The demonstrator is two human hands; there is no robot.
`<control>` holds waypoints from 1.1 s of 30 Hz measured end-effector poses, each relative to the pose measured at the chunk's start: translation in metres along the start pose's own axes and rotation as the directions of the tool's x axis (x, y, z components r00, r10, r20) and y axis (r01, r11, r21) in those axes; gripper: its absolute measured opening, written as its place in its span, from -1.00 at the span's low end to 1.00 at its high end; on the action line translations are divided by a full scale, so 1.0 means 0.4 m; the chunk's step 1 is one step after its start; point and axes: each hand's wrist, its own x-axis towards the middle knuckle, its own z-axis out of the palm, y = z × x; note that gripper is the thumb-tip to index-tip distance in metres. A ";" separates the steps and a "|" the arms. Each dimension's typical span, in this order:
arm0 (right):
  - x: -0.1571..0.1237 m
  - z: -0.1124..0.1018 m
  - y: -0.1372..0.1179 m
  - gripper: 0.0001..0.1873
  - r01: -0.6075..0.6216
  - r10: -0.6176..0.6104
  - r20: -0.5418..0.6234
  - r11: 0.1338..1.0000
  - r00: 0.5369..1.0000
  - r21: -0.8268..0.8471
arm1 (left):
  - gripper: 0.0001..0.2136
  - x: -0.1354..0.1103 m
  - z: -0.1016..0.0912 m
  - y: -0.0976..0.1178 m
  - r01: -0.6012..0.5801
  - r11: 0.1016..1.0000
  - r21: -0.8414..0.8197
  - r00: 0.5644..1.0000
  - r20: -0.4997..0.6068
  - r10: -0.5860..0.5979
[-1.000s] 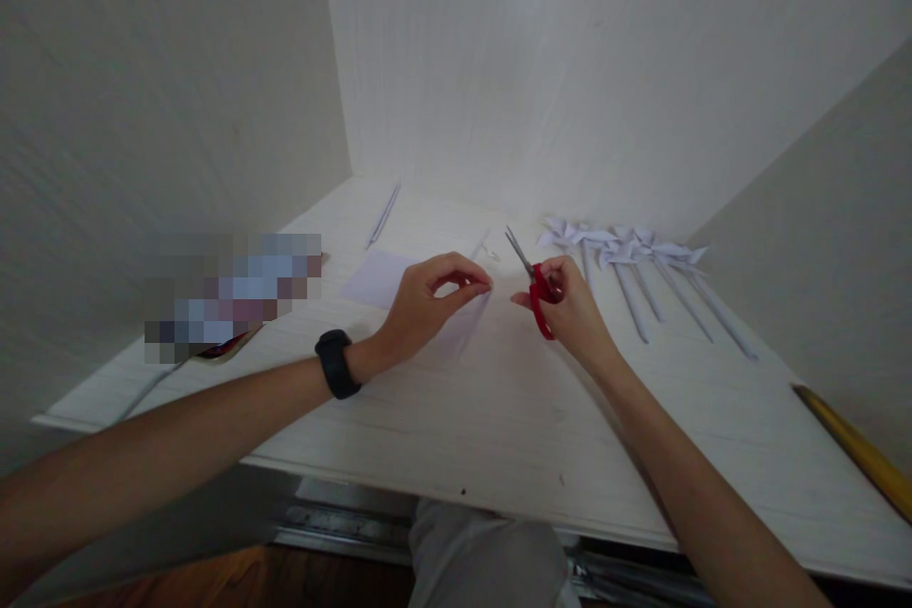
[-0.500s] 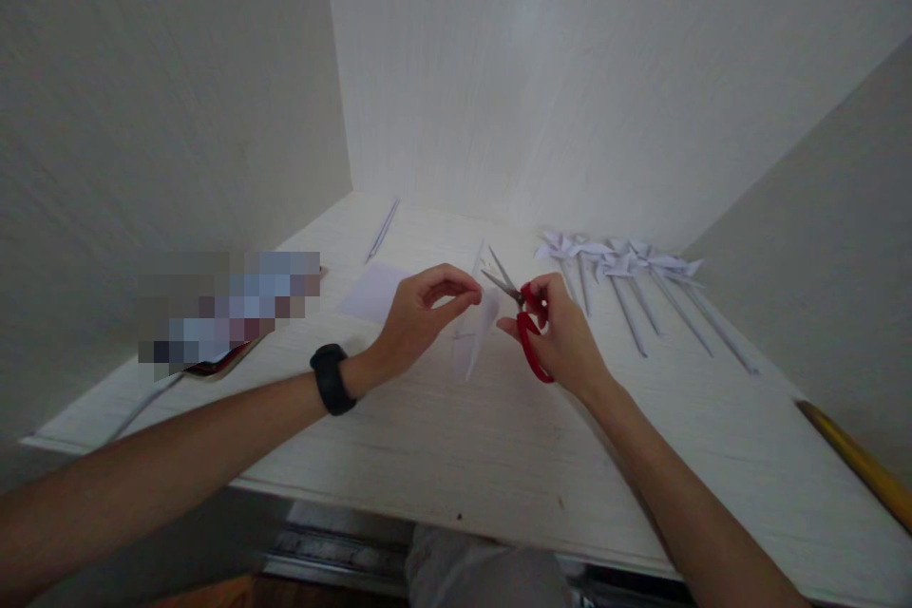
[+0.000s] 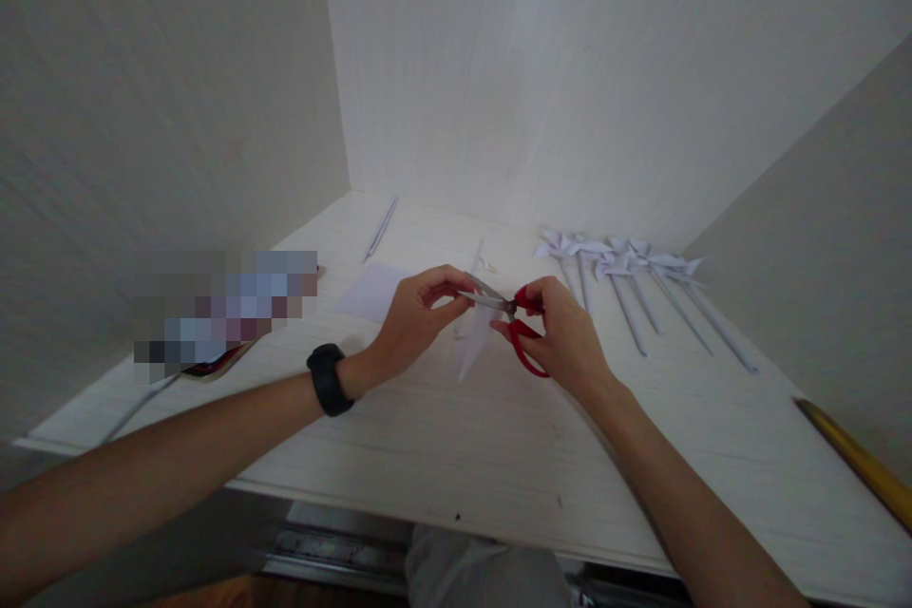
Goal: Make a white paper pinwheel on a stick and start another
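Note:
Between thumb and fingers, my left hand (image 3: 426, 302) pinches a folded piece of white paper (image 3: 476, 342), which hangs down below the fingertips. My right hand (image 3: 568, 332) is closed around the red handles of a pair of scissors (image 3: 525, 342). The scissor blades (image 3: 491, 293) point left and lie close to the left fingertips, over the top of the paper. Whether they touch the paper is hard to make out. A flat white paper sheet (image 3: 367, 293) lies on the table, partly behind my left hand.
Several paper pinwheels on sticks (image 3: 627, 256) lie at the back right. Thin paper sticks (image 3: 381, 228) lie at the back left. A blurred-out device (image 3: 220, 366) is at the left, with a cable (image 3: 139, 408). A yellow object (image 3: 855, 456) lies along the right edge. Walls enclose the table (image 3: 399, 456).
My right hand has moved the scissors slightly left, and the blades have closed partway beside the left fingertips. My left hand has stayed almost still, holding the paper.

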 end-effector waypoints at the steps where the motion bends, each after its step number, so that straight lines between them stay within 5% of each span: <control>1: 0.000 -0.001 -0.001 -0.70 -0.002 0.002 -0.001 1.000 1.000 -0.002 | -0.93 0.000 0.000 0.000 0.002 1.000 0.003 1.000 0.003 -0.002; 10: 0.000 0.002 0.003 -0.67 -0.094 0.098 -0.026 0.988 0.995 0.122 | -0.89 0.000 0.006 0.008 -0.025 0.995 0.096 0.999 0.030 0.022; 24: 0.001 -0.017 -0.004 -0.71 0.045 -0.043 0.024 0.997 0.999 -0.066 | -0.95 -0.002 0.001 0.006 -0.051 0.989 0.136 0.998 0.044 0.045; 33: 0.001 -0.024 0.009 -0.76 0.077 -0.074 0.028 0.989 0.997 -0.125 | -0.93 -0.003 0.000 -0.003 0.036 0.997 0.065 0.997 0.059 -0.040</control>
